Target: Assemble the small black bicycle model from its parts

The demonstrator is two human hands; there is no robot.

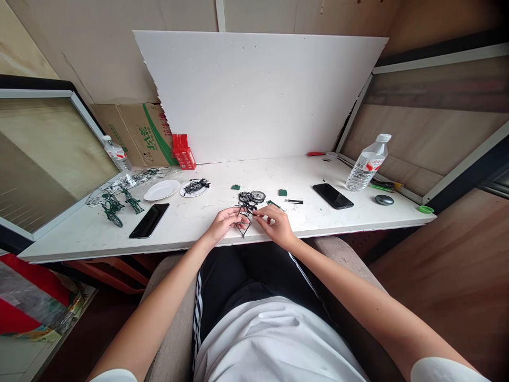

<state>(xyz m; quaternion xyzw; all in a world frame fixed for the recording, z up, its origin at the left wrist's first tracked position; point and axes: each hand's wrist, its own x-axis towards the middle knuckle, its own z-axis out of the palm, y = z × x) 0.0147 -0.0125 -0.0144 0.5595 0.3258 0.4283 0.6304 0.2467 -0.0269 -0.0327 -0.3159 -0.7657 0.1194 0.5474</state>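
At the front edge of the white table (191,223), both my hands grip a small black wire-like frame (243,223) of a model. My left hand (224,223) pinches its left side, fingers closed. My right hand (276,223) pinches its right side near the top. Just behind the frame lie two black spoked wheels (252,197). Small green parts lie close by: one (236,187) to the left, one (282,192) to the right, and a green strip (273,203) by my right hand.
Left: a black phone (149,220), a white plate (161,190), a dish of black parts (194,187), finished green model bicycles (115,204), a red box (183,152). Right: a second phone (333,196), a water bottle (366,163), a grey round object (384,200). A white foam board (258,95) stands behind.
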